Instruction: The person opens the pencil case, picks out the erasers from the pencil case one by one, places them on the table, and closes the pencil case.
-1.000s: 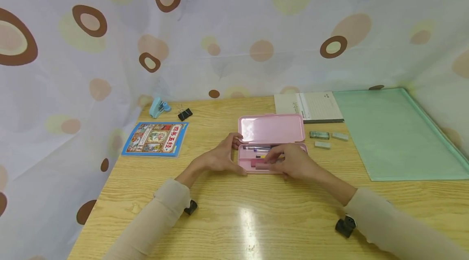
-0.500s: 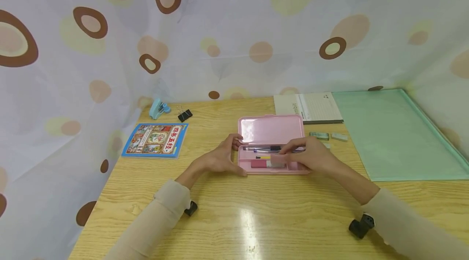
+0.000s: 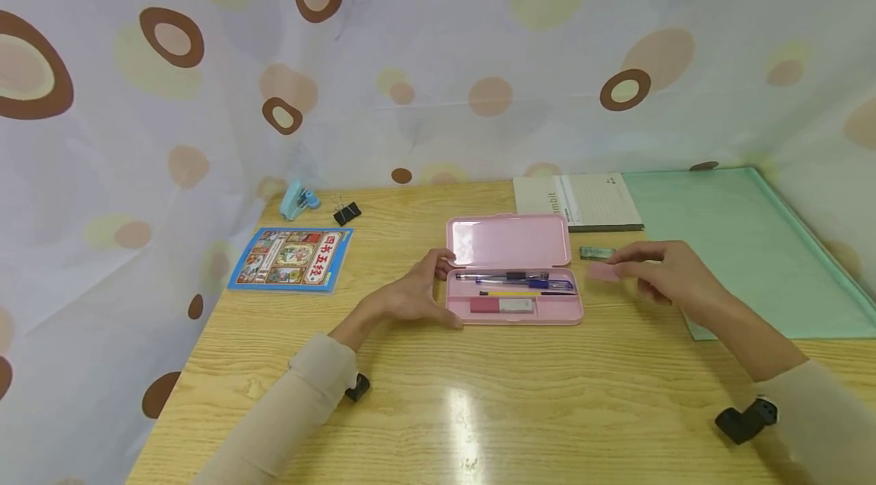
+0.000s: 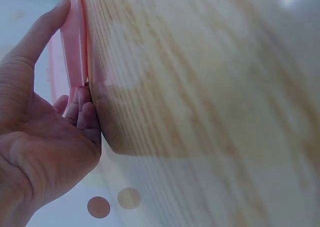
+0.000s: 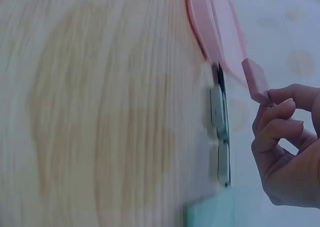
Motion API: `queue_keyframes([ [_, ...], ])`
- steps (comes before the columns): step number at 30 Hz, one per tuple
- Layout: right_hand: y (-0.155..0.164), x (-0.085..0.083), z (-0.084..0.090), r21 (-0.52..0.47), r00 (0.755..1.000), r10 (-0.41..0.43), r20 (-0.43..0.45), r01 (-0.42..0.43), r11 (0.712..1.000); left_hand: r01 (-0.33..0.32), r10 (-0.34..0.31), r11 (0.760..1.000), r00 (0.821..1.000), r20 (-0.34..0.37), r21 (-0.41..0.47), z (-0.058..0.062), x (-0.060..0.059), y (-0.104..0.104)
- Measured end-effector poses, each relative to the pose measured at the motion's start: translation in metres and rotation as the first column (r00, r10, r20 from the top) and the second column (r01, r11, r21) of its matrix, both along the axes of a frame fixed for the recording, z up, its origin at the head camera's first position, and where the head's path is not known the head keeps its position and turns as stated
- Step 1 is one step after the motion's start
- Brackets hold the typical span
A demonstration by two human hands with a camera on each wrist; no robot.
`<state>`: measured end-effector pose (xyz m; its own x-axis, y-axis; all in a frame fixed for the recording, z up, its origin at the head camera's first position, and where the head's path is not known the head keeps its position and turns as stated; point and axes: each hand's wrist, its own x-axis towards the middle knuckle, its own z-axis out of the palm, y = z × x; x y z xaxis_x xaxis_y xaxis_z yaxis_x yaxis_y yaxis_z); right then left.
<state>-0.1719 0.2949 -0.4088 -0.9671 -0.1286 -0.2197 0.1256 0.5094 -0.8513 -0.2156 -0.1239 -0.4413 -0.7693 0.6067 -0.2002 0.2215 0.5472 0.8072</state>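
Observation:
An open pink pencil case (image 3: 515, 312) lies mid-table with its lid (image 3: 508, 240) flat behind it. Its tray holds pens (image 3: 513, 280) and two erasers (image 3: 502, 305). My left hand (image 3: 448, 289) grips the case's left end, thumb along the front edge (image 4: 75, 47) and fingers at the back. To the right of the case, my right hand (image 3: 619, 269) pinches a small pink eraser (image 3: 604, 272) just above the table; the right wrist view shows this eraser (image 5: 255, 81) at my fingertips. A dark green eraser (image 3: 597, 252) lies just behind it on the table.
A blue picture book (image 3: 290, 259), a light blue stapler (image 3: 297, 201) and a black binder clip (image 3: 345, 212) lie at the left. A notebook (image 3: 578, 200) and a green plastic folder (image 3: 739, 249) lie at the right. A spotted curtain surrounds the table.
My right hand left the case's tray, moved right to the loose erasers and now pinches the pink one. The left hand and the case have stayed put.

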Motion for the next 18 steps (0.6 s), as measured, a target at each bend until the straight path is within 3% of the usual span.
queue_keyframes([
  [8,0.042,-0.001,-0.004,0.024,0.999,-0.039,0.025,0.038,0.999,0.003,-0.003,1.000,1.000,0.000,0.003,0.001,0.001,0.000],
  [18,0.058,-0.006,-0.015,0.120,0.999,-0.042,0.027,0.039,0.992,0.001,-0.001,1.000,1.000,0.004,0.005,0.002,0.001,0.000],
])
